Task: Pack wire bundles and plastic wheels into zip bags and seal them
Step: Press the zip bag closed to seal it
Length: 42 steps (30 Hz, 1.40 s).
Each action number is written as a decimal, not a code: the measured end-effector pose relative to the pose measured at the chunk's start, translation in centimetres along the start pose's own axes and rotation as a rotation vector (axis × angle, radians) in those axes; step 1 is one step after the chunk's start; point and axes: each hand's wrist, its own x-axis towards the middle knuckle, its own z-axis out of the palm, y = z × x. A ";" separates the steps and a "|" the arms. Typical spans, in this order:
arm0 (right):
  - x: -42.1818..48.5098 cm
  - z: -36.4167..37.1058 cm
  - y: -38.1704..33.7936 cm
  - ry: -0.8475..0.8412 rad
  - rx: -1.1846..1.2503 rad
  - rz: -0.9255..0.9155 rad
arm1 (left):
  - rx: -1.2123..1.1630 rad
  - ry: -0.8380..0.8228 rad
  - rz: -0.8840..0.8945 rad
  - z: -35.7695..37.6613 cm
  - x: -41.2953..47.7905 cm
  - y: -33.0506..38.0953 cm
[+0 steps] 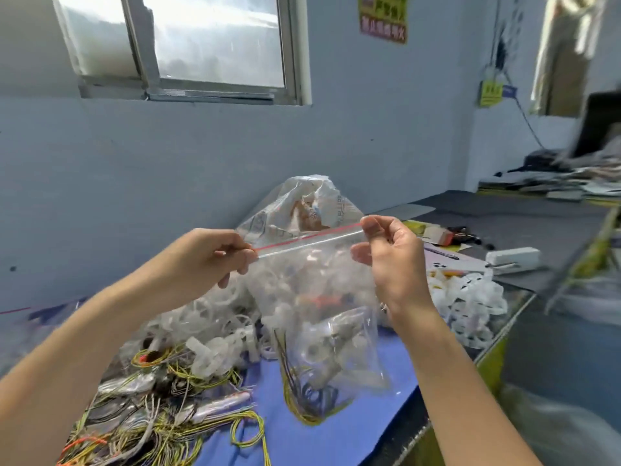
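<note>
Both raised, left hand [221,255] and right hand [389,253] pinch zip bag [336,338] corners.

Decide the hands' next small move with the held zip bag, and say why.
Probably slide the right hand along the red-edged zip strip toward the left hand, sealing it: both hands pinch the strip ends of the zip bag taut, and a wire bundle already sits inside.

Clear red-striped zip bag [312,260] aloft, wires [301,400] and white wheels [331,359] inside
</note>
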 end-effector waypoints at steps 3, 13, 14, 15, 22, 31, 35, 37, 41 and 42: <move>0.9 -3.2 0.8 0.011 -0.001 0.035 | 0.009 -0.062 0.062 2.1 2.1 1.2; 13.4 -3.5 3.1 0.019 -0.244 0.018 | 0.025 -0.166 0.037 3.2 17.7 0.1; 15.8 -2.9 4.4 0.010 -0.288 0.042 | 0.047 -0.175 0.016 3.8 20.0 -0.8; 18.2 -2.0 5.9 -0.005 -0.338 0.069 | 0.067 -0.182 -0.009 4.6 22.2 -1.9; 30.5 4.3 19.2 -0.097 -0.729 0.302 | 0.097 -0.273 -0.232 15.0 33.4 -13.3; 32.3 7.6 26.8 -0.415 -1.513 0.341 | 0.123 -0.276 -0.351 22.6 35.5 -21.2; 30.8 10.3 22.5 -0.465 -1.592 0.140 | 0.111 -0.259 -0.402 21.6 34.4 -19.3; 29.1 12.9 20.4 -0.491 -1.544 0.003 | 0.073 -0.252 -0.408 19.7 33.1 -18.0; 23.3 19.5 16.2 -0.535 -1.353 -0.222 | 0.124 -0.152 -0.365 13.1 28.0 -15.5; 21.5 21.2 15.0 -0.566 -1.299 -0.250 | 0.144 -0.147 -0.361 11.0 26.3 -15.2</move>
